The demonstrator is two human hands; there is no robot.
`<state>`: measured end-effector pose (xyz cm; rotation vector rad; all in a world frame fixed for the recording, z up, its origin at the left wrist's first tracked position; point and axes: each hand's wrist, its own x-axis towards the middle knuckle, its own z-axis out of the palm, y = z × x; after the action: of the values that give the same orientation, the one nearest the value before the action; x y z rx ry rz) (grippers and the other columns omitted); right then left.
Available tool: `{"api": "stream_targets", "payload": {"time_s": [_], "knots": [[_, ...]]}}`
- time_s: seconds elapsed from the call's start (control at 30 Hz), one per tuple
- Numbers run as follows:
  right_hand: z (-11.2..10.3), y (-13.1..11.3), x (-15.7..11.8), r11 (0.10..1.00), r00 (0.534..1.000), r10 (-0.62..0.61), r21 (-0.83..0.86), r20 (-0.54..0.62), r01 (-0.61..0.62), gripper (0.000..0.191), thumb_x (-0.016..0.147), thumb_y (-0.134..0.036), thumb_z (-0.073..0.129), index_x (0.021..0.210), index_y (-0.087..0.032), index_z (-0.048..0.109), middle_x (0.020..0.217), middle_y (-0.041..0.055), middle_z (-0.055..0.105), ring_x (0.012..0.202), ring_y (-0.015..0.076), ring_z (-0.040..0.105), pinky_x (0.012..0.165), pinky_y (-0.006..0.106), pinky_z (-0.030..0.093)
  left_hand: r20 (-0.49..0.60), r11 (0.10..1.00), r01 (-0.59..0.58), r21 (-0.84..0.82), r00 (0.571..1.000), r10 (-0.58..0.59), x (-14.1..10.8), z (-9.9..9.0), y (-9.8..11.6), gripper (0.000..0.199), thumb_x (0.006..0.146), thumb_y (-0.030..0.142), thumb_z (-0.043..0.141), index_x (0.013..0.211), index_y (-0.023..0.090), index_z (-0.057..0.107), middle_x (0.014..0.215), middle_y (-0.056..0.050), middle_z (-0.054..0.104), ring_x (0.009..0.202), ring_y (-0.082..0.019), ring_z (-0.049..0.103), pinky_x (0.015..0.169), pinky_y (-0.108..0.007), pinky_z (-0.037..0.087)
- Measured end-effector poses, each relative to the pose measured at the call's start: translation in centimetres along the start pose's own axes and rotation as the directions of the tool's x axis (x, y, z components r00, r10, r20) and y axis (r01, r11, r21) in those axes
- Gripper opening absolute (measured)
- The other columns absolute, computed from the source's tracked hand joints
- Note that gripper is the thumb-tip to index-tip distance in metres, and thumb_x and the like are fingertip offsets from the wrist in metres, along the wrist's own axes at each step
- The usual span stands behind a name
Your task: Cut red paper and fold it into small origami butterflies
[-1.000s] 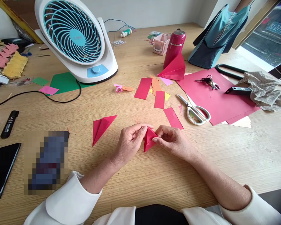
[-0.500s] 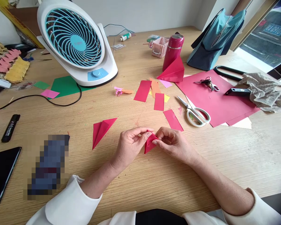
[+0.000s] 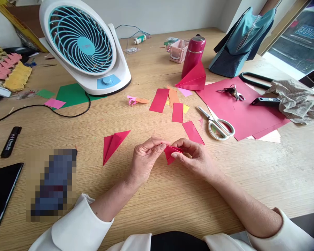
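Note:
Between my two hands is a small piece of folded red paper [image 3: 170,156], held just over the table. My left hand [image 3: 148,157] pinches its upper left corner between thumb and fingers. On the other side, my right hand [image 3: 192,155] grips the right part, thumb in front and fingers behind. The fingertips hide some of its folds. A second folded red paper triangle [image 3: 113,143] lies on the table left of my hands. Beyond them are several cut red paper rectangles [image 3: 177,112] and a pair of white-handled scissors [image 3: 219,126].
A white and blue fan [image 3: 86,45] stands at the back left. A red flask [image 3: 193,54], a folded red paper [image 3: 195,80] and a blue bag [image 3: 235,48] are at the back right. Red sheets [image 3: 240,118] lie right; a black phone [image 3: 4,195] and marker [image 3: 10,142] lie left.
The folded red paper has turned in my hands, its lower point swinging to the right. My left thumb has shifted to its upper left corner.

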<state>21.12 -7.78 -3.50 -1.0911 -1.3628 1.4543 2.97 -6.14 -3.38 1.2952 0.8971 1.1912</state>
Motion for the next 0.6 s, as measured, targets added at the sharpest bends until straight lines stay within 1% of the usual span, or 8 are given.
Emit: {"api": "stream_targets", "payload": {"time_s": [0.07,0.13,0.2,0.3,0.4,0.5,0.6], "knots": [[0.16,-0.22,-0.07,1.000,1.000,0.006,0.012,-0.006,-0.006,0.025,0.087,-0.042,0.071,0.089,-0.018,0.064,0.078,0.0026,0.068,0.071,0.0150,0.061,0.066,0.028,0.047,0.007,1.000,-0.020,0.019,1.000,0.020,-0.12,0.12,-0.04,0.012,0.090,0.023,0.069,0.092,0.027,0.080,0.090,0.000,0.074,0.091,-0.012,0.066,0.089,-0.023,0.050],[0.16,-0.41,-0.16,0.999,0.999,-0.021,-0.028,-0.035,0.020,0.021,0.089,-0.038,0.068,0.086,-0.018,0.063,0.075,0.0017,0.067,0.069,0.0143,0.060,0.065,0.027,0.046,0.009,0.997,-0.047,0.067,0.999,0.047,-0.19,0.18,0.02,0.012,0.090,0.023,0.069,0.092,0.027,0.080,0.092,0.000,0.074,0.091,-0.013,0.066,0.087,-0.023,0.050],[0.02,-0.59,-0.22,0.991,0.995,-0.078,-0.112,-0.056,0.071,0.018,0.092,-0.034,0.065,0.083,-0.018,0.063,0.073,0.0011,0.066,0.068,0.0136,0.059,0.066,0.027,0.045,0.009,0.989,-0.079,0.128,0.997,0.078,-0.22,0.13,0.11,0.012,0.090,0.022,0.069,0.094,0.027,0.080,0.094,-0.001,0.075,0.089,-0.012,0.067,0.085,-0.023,0.051],[-0.30,-0.80,-0.20,0.957,0.983,-0.176,-0.242,-0.060,0.157,0.018,0.093,-0.030,0.064,0.079,-0.018,0.062,0.074,0.0007,0.063,0.068,0.0130,0.057,0.066,0.027,0.044,0.024,0.962,-0.138,0.236,0.990,0.136,-0.24,-0.07,0.25,0.012,0.089,0.020,0.070,0.096,0.024,0.078,0.091,-0.001,0.074,0.086,-0.012,0.066,0.082,-0.024,0.050],[-0.54,-0.89,-0.19,0.925,0.971,-0.234,-0.320,-0.053,0.205,0.017,0.092,-0.026,0.063,0.078,-0.018,0.062,0.075,0.0006,0.062,0.069,0.0128,0.056,0.065,0.027,0.044,0.062,0.925,-0.191,0.328,0.982,0.180,-0.26,-0.30,0.43,0.011,0.090,0.020,0.069,0.097,0.022,0.077,0.088,-0.002,0.072,0.084,-0.013,0.064,0.080,-0.025,0.050],[-0.67,-0.85,-0.28,0.910,0.966,-0.254,-0.349,-0.048,0.222,0.016,0.092,-0.023,0.063,0.077,-0.018,0.062,0.075,0.0003,0.061,0.069,0.0126,0.056,0.065,0.027,0.043,0.078,0.902,-0.209,0.379,0.978,0.194,-0.28,-0.42,0.62,0.009,0.090,0.021,0.068,0.096,0.020,0.076,0.087,-0.003,0.071,0.082,-0.013,0.064,0.077,-0.026,0.050],[-0.71,-0.74,-0.34,0.909,0.963,-0.264,-0.347,-0.053,0.230,0.013,0.092,-0.024,0.065,0.080,-0.018,0.062,0.075,-0.0001,0.061,0.070,0.0126,0.056,0.065,0.027,0.043,0.071,0.892,-0.220,0.395,0.975,0.209,-0.29,-0.43,0.77,0.007,0.090,0.021,0.069,0.093,0.020,0.076,0.085,-0.003,0.071,0.080,-0.013,0.064,0.075,-0.026,0.050]]}}
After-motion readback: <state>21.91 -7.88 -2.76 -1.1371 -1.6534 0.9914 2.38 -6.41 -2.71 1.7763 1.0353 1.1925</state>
